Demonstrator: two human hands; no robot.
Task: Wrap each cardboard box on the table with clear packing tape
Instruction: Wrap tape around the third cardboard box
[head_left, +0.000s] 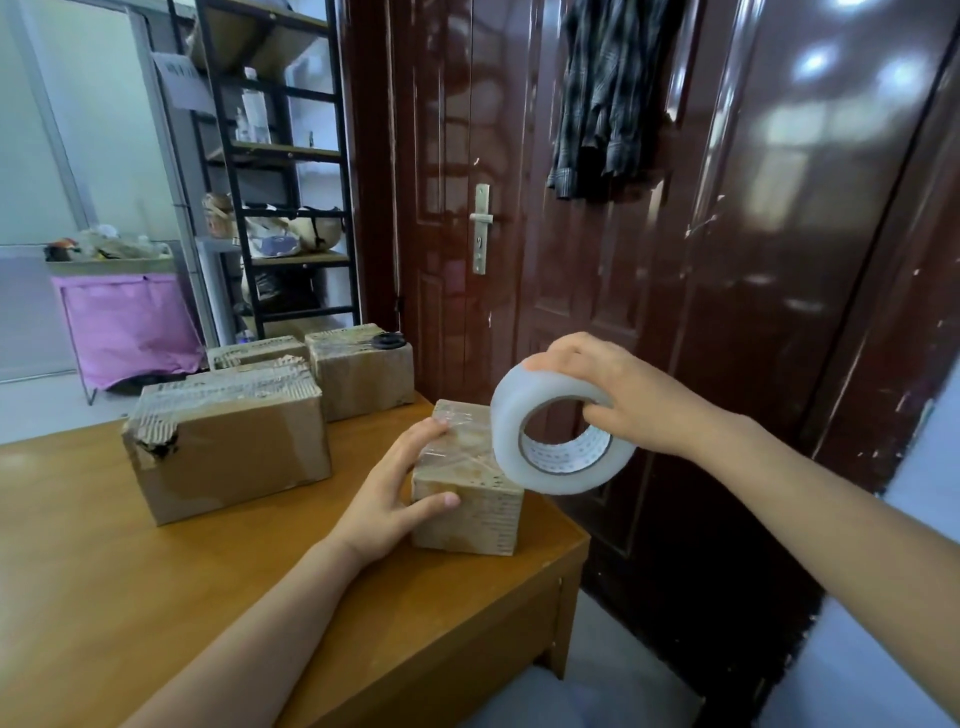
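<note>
On the surface (156, 597) sit three boxes (228, 441) at the back and a small box (467, 499) near the right edge, gripped by the left hand (389, 499), its fingers (421, 434) curled over the top, while the right hand (634, 395) holds a tape roll (558, 431) just above it.

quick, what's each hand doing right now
Left hand: grips the small cardboard box on the table, thumb on its front, fingers on top.
Right hand: holds the roll of clear tape above that box.
</note>
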